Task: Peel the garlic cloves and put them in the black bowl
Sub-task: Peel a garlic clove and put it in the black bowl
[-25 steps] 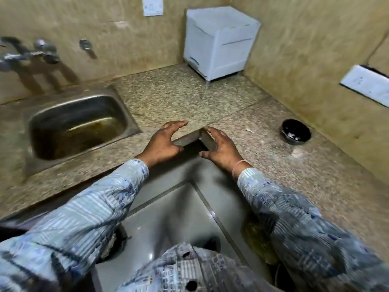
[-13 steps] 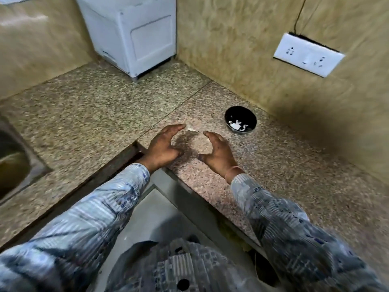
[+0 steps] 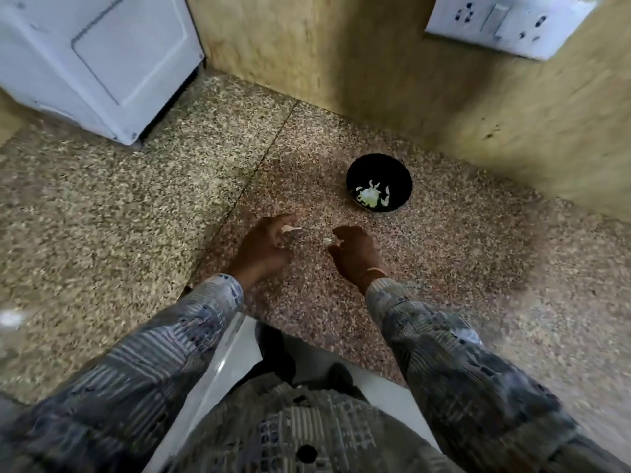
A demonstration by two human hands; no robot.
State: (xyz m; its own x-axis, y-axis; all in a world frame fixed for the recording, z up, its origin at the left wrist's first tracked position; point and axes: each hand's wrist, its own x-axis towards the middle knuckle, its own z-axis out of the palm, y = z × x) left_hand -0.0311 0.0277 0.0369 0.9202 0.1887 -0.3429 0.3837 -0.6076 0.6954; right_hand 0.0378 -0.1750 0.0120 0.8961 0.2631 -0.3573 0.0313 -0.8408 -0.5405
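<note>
The black bowl stands on the speckled counter near the right wall, with pale garlic bits inside it. My left hand hovers low over the counter, left of and nearer than the bowl. Its curled fingers pinch a pale garlic clove, which sticks out past the fingertips. My right hand is beside it, fingers curled. A small white garlic piece sits right at its fingertips. Blur hides whether that hand holds the piece.
A white box-like appliance stands at the back left corner. A white socket plate is on the right wall. The counter's front edge runs just below my wrists, with the floor beneath it.
The view has swung right, away from the sink, and closer to the bowl. Both hands left the counter's corner edge, moved toward the bowl, and their straight fingers have curled around garlic pieces.
</note>
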